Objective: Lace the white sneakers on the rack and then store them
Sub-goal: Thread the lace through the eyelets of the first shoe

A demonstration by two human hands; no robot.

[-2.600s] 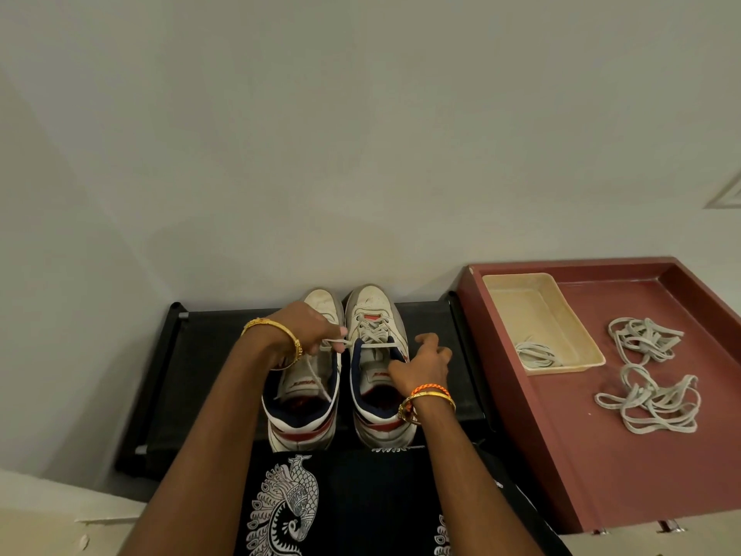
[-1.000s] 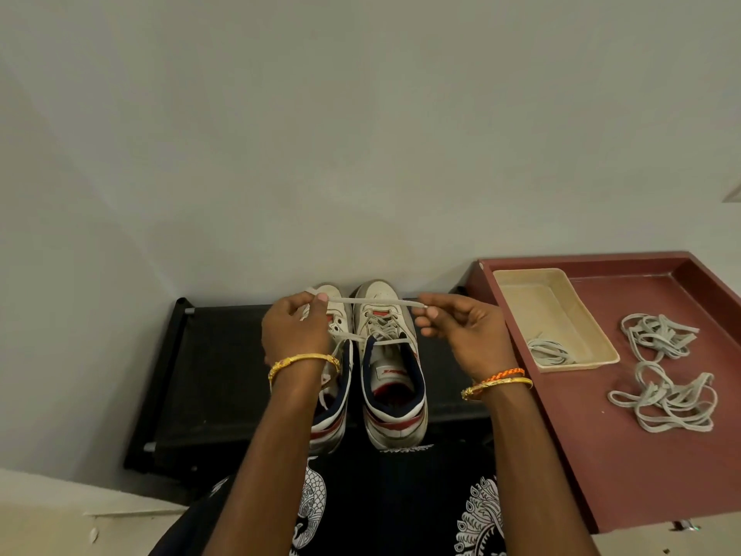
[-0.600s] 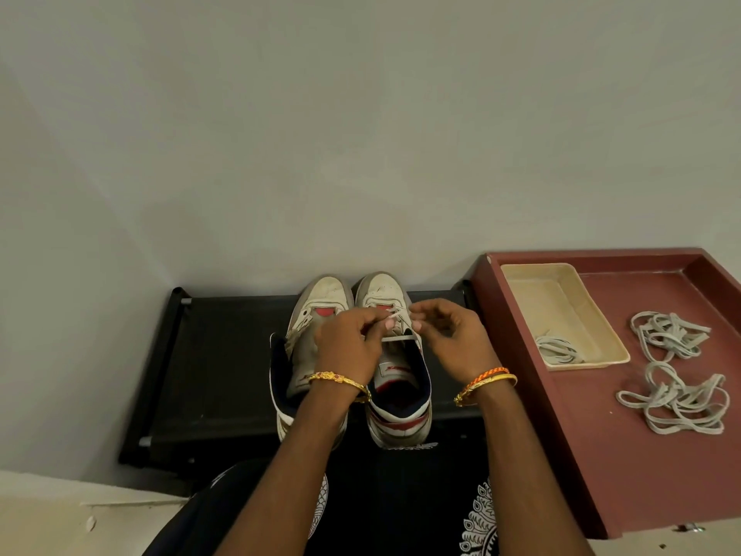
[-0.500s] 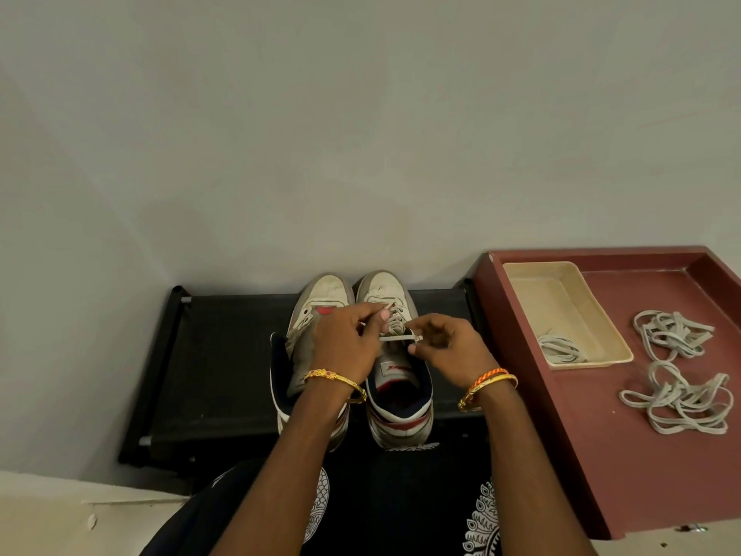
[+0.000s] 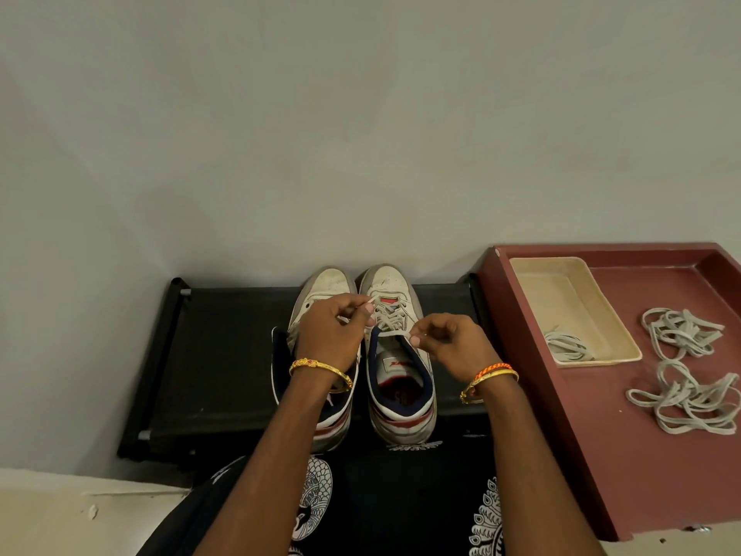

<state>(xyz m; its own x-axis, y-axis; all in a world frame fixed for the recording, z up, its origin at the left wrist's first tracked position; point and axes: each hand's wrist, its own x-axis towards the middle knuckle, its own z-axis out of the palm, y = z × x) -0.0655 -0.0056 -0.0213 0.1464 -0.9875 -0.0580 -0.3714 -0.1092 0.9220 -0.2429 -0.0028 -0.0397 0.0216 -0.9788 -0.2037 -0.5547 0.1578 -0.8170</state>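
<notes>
Two white sneakers with navy and red trim stand side by side on the black rack (image 5: 224, 355), toes toward the wall. The right sneaker (image 5: 401, 379) has a grey-white lace (image 5: 391, 321) threaded through its eyelets. My left hand (image 5: 333, 331) hovers over the left sneaker (image 5: 326, 282) and pinches one lace end near the right sneaker's tongue. My right hand (image 5: 449, 343) pinches the other lace end beside the collar. Most of the left sneaker is hidden by my left forearm.
A dark red tray (image 5: 601, 435) sits to the right of the rack. It holds a cream plastic bin (image 5: 561, 298) with a coiled lace and two loose lace bundles (image 5: 681, 391). A plain wall rises right behind the rack.
The lace was stretched wide between both hands a second ago. Both hands then came together over the right sneaker's tongue and now hold the ends close, slightly apart.
</notes>
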